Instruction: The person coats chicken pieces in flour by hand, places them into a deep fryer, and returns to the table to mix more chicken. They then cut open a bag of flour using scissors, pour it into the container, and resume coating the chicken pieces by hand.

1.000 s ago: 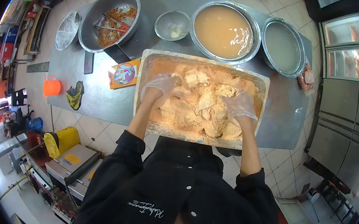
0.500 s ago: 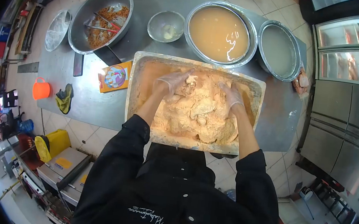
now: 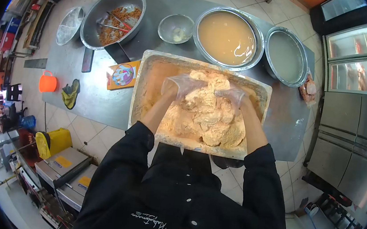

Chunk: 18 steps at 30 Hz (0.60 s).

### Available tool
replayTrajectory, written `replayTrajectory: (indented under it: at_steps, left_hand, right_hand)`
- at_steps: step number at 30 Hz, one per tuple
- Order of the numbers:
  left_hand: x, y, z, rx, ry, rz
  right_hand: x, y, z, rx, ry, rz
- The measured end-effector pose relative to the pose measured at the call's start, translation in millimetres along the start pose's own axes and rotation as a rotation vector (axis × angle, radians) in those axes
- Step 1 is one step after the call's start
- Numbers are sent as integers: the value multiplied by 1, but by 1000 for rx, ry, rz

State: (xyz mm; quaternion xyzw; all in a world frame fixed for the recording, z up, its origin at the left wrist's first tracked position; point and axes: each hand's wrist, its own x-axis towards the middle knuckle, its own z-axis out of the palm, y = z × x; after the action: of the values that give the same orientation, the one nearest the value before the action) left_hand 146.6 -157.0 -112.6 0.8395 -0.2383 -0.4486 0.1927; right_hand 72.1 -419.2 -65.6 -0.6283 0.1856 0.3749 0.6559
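Both my hands wear clear plastic gloves and work inside a large rectangular tub (image 3: pixel 267 101) with floury walls. A heap of pale orange breading flour (image 3: pixel 206 112) fills its middle and right, with lumpy flour-coated pieces (image 3: pixel 218 134) near the front. My left hand (image 3: pixel 185 88) comes in from the left and my right hand (image 3: pixel 232 95) from the right. Their fingers point inward and cup a raised, flour-coated clump (image 3: pixel 209 79) between them. Flour partly hides the fingertips, and what lies inside the clump cannot be made out.
Behind the tub stand a basin of orange liquid (image 3: pixel 227 36), a basin of cloudy liquid (image 3: pixel 286 56), a small metal bowl (image 3: pixel 175 28) and a big bowl with red-handled tongs (image 3: pixel 112 22). An orange cup (image 3: pixel 47 83) and a dark yellow-green cloth (image 3: pixel 70 94) lie left.
My hands have moved closer together, over the heap's far part. The flour-coated clump between them now stands higher. The whole view has shifted slightly.
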Motion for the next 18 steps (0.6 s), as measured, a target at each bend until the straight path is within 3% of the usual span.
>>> replayTrajectory:
  at_steps: [2, 3, 4, 6, 8, 10, 11, 13, 14, 16, 17, 18]
  left_hand:
    - [-18, 6, 3, 28, 116, -74]
    - [-49, 31, -12, 284, 200, -12]
    - [-69, 46, -20, 541, 282, 51]
    - [-72, 42, -11, 521, 354, -5]
    - [-78, 50, -7, 500, 426, -55]
    - [-109, 96, -16, -194, 714, -184]
    - [-107, 92, -9, -194, 719, -182]
    - [-97, 79, 8, 41, 979, 97]
    - [-105, 85, 3, 39, 983, 93]
    - [-127, 100, -12, -39, 665, 22]
    - [-130, 96, -11, -39, 665, 20]
    - [-133, 88, -10, -252, 661, 68]
  right_hand:
    - [-27, -40, 15, -378, 91, -92]
    - [-39, -53, 23, -377, 88, -98]
    - [-50, -66, 31, -581, 195, -79]
    - [-59, -69, 50, -925, 386, -76]
    - [-81, -75, 76, -939, 369, -126]
    - [-77, -62, 82, -1000, 357, -149]
    - [-78, -58, 80, -1002, 361, -153]
    - [-84, -51, 69, -963, 297, -234]
    - [-86, -49, 61, -968, 294, -236]
    - [-90, -42, 44, -951, 402, -199]
    - [-91, -37, 35, -951, 400, -199]
    - [-92, -32, 27, -983, 423, -127]
